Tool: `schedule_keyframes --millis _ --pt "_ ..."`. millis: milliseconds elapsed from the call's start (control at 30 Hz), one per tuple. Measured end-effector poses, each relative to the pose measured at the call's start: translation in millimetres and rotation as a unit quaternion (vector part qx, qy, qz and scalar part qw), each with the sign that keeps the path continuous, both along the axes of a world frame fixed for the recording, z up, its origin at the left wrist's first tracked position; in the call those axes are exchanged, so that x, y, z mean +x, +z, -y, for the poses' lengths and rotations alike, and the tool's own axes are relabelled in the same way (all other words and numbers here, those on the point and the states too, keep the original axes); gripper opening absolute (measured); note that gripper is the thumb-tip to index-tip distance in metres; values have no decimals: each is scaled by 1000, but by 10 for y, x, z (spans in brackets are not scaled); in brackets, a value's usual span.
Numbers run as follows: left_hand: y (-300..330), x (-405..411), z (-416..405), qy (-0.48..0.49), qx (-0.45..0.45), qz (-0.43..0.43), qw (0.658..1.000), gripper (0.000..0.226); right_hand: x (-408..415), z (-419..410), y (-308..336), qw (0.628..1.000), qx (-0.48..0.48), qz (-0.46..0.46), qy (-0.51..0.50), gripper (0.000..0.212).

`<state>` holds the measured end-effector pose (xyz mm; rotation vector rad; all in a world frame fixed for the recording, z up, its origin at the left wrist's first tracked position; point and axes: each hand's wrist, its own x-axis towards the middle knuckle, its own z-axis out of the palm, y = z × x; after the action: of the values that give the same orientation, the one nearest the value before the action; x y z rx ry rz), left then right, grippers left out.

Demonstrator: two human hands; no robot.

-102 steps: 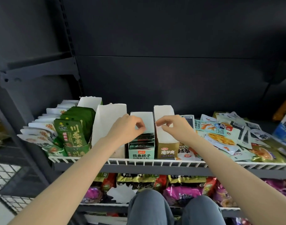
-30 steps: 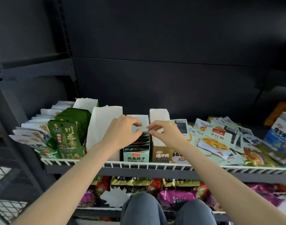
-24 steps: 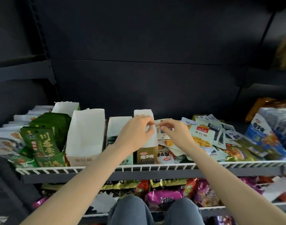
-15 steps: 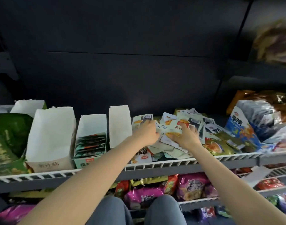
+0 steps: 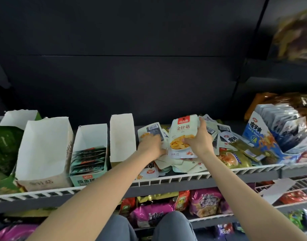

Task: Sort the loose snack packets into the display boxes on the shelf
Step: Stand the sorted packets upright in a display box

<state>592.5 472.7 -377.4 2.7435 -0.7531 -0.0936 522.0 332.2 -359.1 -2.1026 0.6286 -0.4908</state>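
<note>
A heap of loose snack packets (image 5: 180, 165) lies on the wire shelf (image 5: 219, 173), right of the display boxes. My right hand (image 5: 199, 142) grips a pale packet (image 5: 182, 129) with a red label and a yellow food picture, lifted upright above the heap. My left hand (image 5: 152, 146) is on the heap's left side, fingers curled on a pale packet (image 5: 152, 130) that shows its barcode back. Left of the hands stand a narrow white box (image 5: 122, 140), a teal box (image 5: 90, 134) holding dark packets, and a wide white box (image 5: 44, 146).
Green packets (image 5: 3, 150) fill a box at the far left. A blue box (image 5: 259, 134) of grey packets stands at the right end. Purple and red bags (image 5: 204, 202) lie on the shelf below. A dark back panel closes the shelf.
Both hands left the teal box and moved right to the loose heap. My right hand has lifted the red-labelled packet out of the heap. The view swung right.
</note>
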Motion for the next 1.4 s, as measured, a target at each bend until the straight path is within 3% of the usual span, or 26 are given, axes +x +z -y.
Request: schedule_keyframes --millis 100,167,300,433,567,833,1000,1100,1267,1400 --pt "36 -49 -1 -3 -56 -11 998 33 -45 -144 124 996 42 76 5 55" --pt "101 -88 -18 -2 -157 -30 987 27 -73 -243 226 992 53 111 33 34" --pt "395 -245 -325 26 -383 -39 922 21 -145 -484 456 969 133 183 97 24" --pt "665 -372 -936 0 -462 11 887 18 -122 -910 604 953 157 173 191 24" --pt "828 -373 -1662 47 -456 90 884 13 7 -1527 701 936 157 171 264 28" --pt "750 -377 -2945 159 -403 111 894 14 175 -2657 597 919 97 138 357 25" --pt "701 -441 -3192 174 -434 129 874 47 299 -2928 403 932 14 76 353 24" --pt "692 -472 -3236 142 -402 164 890 62 320 -2959 318 937 -6 65 344 21" --pt "708 -512 -3265 122 -269 251 922 56 325 -2963 323 937 12 67 344 20" --pt "790 -519 -3292 135 -215 312 916 36 319 -3024 295 933 -13 65 353 19"
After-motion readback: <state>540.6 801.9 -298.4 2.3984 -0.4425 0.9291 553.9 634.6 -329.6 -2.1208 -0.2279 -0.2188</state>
